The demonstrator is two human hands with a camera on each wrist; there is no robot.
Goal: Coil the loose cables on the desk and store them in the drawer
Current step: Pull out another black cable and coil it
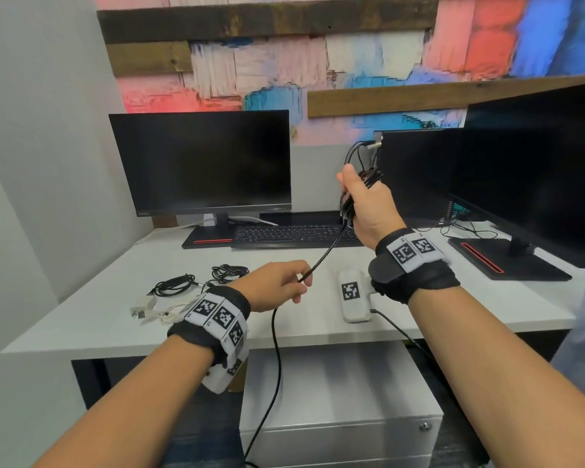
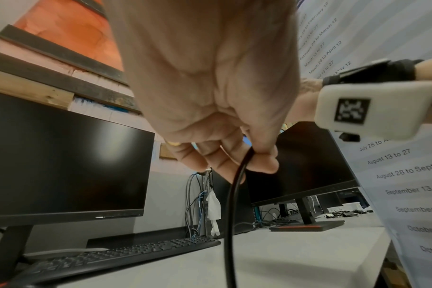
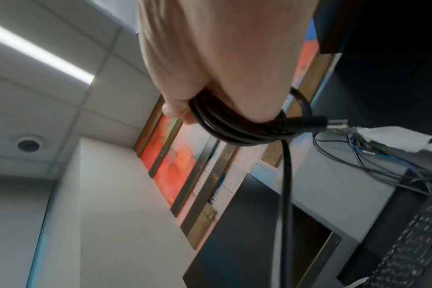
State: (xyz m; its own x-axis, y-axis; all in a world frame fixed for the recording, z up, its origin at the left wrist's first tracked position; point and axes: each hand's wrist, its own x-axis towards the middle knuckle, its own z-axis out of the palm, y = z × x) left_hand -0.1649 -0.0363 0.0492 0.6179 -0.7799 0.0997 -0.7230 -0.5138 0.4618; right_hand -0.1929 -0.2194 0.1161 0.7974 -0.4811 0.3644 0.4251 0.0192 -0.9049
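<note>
My right hand point(image 1: 362, 197) is raised above the keyboard and grips several loops of a thick black cable point(image 1: 348, 206). In the right wrist view the coil point(image 3: 234, 128) wraps round my hand point(image 3: 210, 68), its plug end point(image 3: 326, 122) sticking out to the right. The cable's free length point(image 1: 325, 255) runs down to my left hand point(image 1: 284, 285), which pinches it between thumb and fingers point(image 2: 261, 155), then hangs past the desk edge point(image 1: 277, 366). Two small black coiled cables point(image 1: 174, 284) point(image 1: 228, 272) and a white cable point(image 1: 156, 310) lie on the white desk point(image 1: 115, 298) at the left.
A grey drawer cabinet point(image 1: 338, 400) stands shut under the desk. A black keyboard point(image 1: 291, 234) and left monitor point(image 1: 203, 163) sit at the back, two more monitors point(image 1: 520, 170) on the right. Other cables point(image 1: 358, 153) hang between the screens.
</note>
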